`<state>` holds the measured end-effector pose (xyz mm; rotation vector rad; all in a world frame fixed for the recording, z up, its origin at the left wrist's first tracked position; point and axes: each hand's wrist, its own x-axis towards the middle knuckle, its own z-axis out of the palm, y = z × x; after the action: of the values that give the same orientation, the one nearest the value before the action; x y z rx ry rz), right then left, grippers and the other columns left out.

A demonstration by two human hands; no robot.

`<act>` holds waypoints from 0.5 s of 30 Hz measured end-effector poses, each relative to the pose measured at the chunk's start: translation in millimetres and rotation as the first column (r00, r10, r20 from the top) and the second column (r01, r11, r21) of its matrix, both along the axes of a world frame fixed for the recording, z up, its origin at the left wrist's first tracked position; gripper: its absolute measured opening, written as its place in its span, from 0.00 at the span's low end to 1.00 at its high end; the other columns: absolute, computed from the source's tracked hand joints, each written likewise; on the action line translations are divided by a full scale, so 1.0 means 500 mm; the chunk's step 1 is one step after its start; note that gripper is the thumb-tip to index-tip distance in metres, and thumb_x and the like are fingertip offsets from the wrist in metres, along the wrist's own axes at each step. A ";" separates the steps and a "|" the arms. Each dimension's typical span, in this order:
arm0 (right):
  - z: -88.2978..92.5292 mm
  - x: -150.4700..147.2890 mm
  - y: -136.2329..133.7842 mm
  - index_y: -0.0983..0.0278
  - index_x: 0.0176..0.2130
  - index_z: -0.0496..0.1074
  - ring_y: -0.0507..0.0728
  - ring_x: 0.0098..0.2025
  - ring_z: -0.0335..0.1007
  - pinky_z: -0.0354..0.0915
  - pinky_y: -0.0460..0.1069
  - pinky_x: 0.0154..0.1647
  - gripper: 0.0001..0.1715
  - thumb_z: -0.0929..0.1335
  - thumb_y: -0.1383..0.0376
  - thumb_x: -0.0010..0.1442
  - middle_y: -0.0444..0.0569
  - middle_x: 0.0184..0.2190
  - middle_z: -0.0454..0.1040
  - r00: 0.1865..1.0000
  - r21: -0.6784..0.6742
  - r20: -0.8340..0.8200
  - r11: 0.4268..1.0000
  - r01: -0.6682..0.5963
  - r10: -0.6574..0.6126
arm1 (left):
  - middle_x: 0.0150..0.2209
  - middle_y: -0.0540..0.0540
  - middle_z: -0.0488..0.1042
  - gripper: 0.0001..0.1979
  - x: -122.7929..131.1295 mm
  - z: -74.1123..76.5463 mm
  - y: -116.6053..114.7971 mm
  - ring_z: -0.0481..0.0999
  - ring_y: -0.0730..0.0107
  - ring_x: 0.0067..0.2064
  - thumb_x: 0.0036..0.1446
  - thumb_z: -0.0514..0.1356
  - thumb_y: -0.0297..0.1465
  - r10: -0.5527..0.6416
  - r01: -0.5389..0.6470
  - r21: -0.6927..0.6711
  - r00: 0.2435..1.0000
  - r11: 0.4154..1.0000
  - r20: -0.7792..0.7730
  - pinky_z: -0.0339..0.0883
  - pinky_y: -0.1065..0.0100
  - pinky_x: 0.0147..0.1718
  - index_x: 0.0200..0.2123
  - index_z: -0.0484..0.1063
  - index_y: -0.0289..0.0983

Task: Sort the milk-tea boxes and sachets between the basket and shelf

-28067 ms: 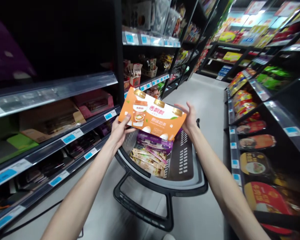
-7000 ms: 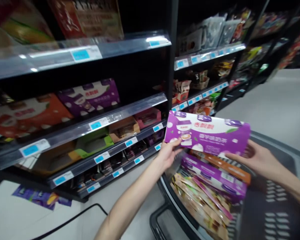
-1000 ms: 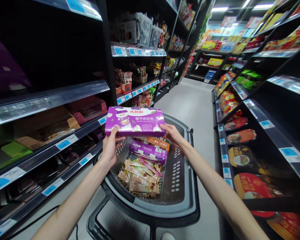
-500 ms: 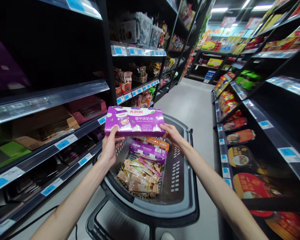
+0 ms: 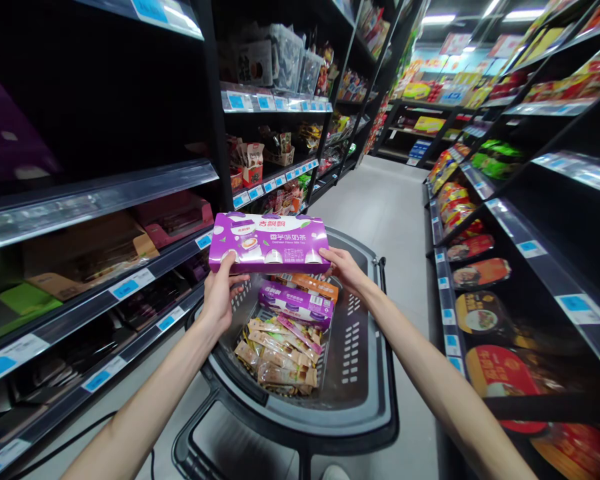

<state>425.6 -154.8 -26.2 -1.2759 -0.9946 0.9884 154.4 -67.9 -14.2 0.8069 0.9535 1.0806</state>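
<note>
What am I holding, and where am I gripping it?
A purple carton: your left hand grips it near the lower left corner, your right hand near the lower right.

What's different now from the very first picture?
The orange milk tea box was let go and moved down into the shopping basket. The left hand and right hand now hold a purple taro milk tea box. Another purple box and the snack packets stayed inside.

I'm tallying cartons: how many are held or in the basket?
3: a held purple carton, a second purple carton in the basket, and an orange carton behind it. More may be hidden.
</note>
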 end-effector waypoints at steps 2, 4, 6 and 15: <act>-0.001 0.000 0.000 0.64 0.45 0.79 0.54 0.32 0.72 0.72 0.44 0.26 0.28 0.76 0.46 0.54 0.51 0.38 0.79 1.000 0.002 0.001 1.000 -0.001 0.001 | 0.39 0.48 0.78 0.24 0.000 0.000 0.000 0.78 0.78 0.28 0.52 0.69 0.44 0.001 -0.001 0.000 1.000 1.000 -0.002 0.64 0.78 0.22 0.48 0.74 0.37; -0.002 0.001 0.001 0.64 0.45 0.80 0.54 0.33 0.73 0.72 0.44 0.26 0.27 0.76 0.47 0.55 0.51 0.39 0.79 1.000 0.004 0.000 1.000 -0.005 0.005 | 0.39 0.48 0.78 0.24 0.001 0.000 0.000 0.78 0.78 0.28 0.52 0.68 0.44 0.000 0.000 0.001 1.000 1.000 -0.005 0.64 0.78 0.22 0.48 0.74 0.37; -0.002 0.001 0.001 0.64 0.45 0.80 0.54 0.33 0.73 0.72 0.44 0.26 0.27 0.76 0.47 0.56 0.51 0.39 0.79 1.000 0.009 -0.001 1.000 -0.009 0.009 | 0.40 0.48 0.78 0.24 0.001 0.001 0.000 0.78 0.78 0.28 0.52 0.68 0.45 -0.003 0.003 0.001 1.000 1.000 -0.007 0.64 0.78 0.22 0.48 0.74 0.37; -0.003 0.003 0.001 0.63 0.45 0.80 0.53 0.32 0.72 0.72 0.44 0.27 0.26 0.75 0.47 0.56 0.51 0.39 0.79 1.000 0.012 0.012 1.000 -0.014 0.014 | 0.39 0.48 0.77 0.22 0.001 0.004 -0.001 0.78 0.79 0.27 0.53 0.69 0.43 0.002 -0.002 -0.009 1.000 1.000 0.009 0.63 0.78 0.21 0.47 0.74 0.37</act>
<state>427.3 -154.3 -27.6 -1.2678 -1.0183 0.9849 154.7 -68.5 -12.4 0.7934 0.9510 1.0803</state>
